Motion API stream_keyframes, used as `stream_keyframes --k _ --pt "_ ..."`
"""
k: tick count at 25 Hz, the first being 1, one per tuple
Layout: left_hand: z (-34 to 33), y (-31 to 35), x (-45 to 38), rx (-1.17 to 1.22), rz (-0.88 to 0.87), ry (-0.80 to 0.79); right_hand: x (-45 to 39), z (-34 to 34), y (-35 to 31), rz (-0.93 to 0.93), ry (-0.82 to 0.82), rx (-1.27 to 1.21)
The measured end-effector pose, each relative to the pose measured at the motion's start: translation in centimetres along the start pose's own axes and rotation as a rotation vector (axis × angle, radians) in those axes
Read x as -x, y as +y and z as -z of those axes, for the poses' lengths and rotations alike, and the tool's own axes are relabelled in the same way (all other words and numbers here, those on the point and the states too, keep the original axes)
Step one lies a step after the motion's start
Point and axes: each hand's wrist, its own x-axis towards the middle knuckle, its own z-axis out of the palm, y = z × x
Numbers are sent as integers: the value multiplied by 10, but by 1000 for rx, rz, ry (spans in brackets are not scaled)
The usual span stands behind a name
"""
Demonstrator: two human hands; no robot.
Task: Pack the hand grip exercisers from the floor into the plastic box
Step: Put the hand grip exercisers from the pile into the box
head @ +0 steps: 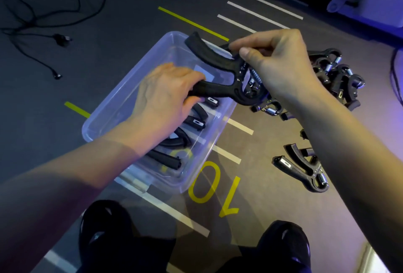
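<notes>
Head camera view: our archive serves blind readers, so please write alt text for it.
Both hands hold one black hand grip exerciser over a clear plastic box already holding several; the left hand grips a handle, the right hand the spring end. More exercisers lie piled on the floor to the right.

Both hands hold one black exerciser [220,76] over the clear box [113,107]. The left hand [168,98] wraps its lower handle; the right hand [277,63] pinches it near the spring end. More grips [185,137] lie inside the box, along its right side. A pile [335,78] sits on the floor just right of the box, one loose exerciser [303,170] nearer the person. A black cable [43,21] trails at far left.
</notes>
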Motion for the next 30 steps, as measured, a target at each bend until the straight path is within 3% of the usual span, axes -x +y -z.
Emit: stream_keyframes --k 3,5,7,10,14,16,18,20,22,25,30 --pt "6 1 5 41 331 -15 -1 -13 -4 17 68 -214" --pt "9 -4 4 53 532 -21 10 -30 -7 21 117 -221" --pt "12 -9 5 78 658 -31 27 -53 -9 5 -36 -177" --pt "7 -5 14 49 642 -76 34 -87 -10 -67 -397 -91" --pt "-1 0 22 98 606 -215 16 -101 -10 -176 -401 -157" --pt "-2 -1 25 106 545 -297 0 -100 -1 -138 -421 17" --pt "0 -9 30 95 504 -246 -19 -94 8 -134 -473 158" --pt "0 -24 37 -62 415 -209 -37 -92 13 -147 -581 288" --pt "-1 -36 44 -269 414 -363 -50 -98 16 -147 -706 455" --pt "-6 -46 50 -399 427 -550 -65 -117 30 -155 -792 559" --pt "-6 -60 50 -359 477 -601 -86 -131 54 -107 -886 765"
